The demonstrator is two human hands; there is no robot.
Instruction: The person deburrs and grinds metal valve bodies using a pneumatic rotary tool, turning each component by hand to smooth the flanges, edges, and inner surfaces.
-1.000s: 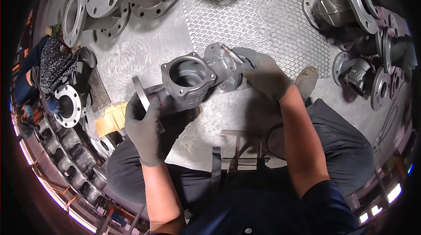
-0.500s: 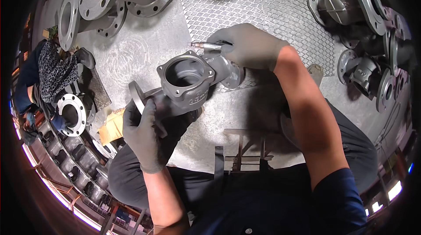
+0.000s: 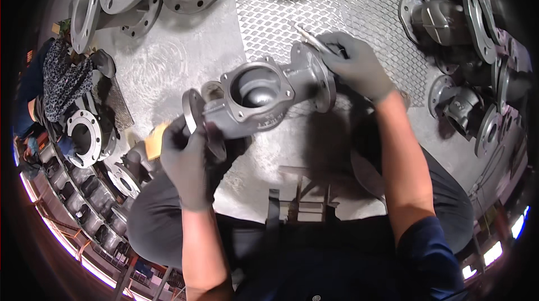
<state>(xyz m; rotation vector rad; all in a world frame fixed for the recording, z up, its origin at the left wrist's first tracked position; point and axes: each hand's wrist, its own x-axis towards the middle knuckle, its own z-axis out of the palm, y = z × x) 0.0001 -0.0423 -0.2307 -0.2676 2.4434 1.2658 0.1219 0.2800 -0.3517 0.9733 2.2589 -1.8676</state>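
Looks like a hold-it-steady step tbh: gripping the pipe fitting [image 3: 264,120] by its left flange [image 3: 193,114] in the left hand [image 3: 188,160], over the grey floor [image 3: 272,158]; pinching a slim metal tool [image 3: 310,37] in the right hand [image 3: 359,68] near the right flange [image 3: 328,89]. Probably calls for firm left support next.

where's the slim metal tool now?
Head view, upper half, just right of centre: the slim metal tool is in the right hand, pointing up-left over the mesh, above the right flange of the casting.

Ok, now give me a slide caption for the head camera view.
A gloved left hand grips a flanged grey casting while the gloved right hand holds a slim metal tool.
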